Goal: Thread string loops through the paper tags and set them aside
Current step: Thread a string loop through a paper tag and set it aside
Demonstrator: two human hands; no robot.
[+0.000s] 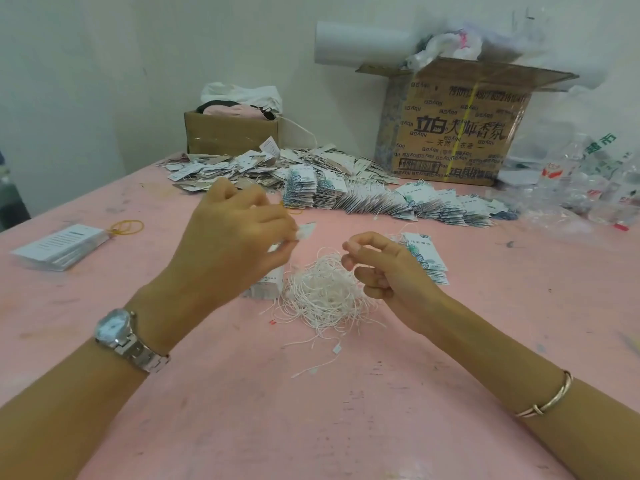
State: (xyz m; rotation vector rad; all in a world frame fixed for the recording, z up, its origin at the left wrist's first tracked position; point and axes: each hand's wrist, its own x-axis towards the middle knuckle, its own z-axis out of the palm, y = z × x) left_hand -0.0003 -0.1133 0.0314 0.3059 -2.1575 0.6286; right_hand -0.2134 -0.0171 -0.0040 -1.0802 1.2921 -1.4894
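My left hand [235, 233] is raised above the pink table and pinches a small white paper tag [306, 232] between thumb and fingers. My right hand [377, 268] hovers over a tangled heap of white string loops [322, 292] and pinches a strand of string at its fingertips. A short stack of tags [266, 285] lies under my left hand, partly hidden. Another stack of leaf-printed tags [429, 261] sits just behind my right hand.
Long rows of strung tags [381, 199] and a loose pile of tags [242, 164] cover the far table. A tag bundle [59, 247] and yellow rubber bands [126, 227] lie left. Two cardboard boxes [453, 126] [232, 131] and plastic bags [588, 181] stand at the back.
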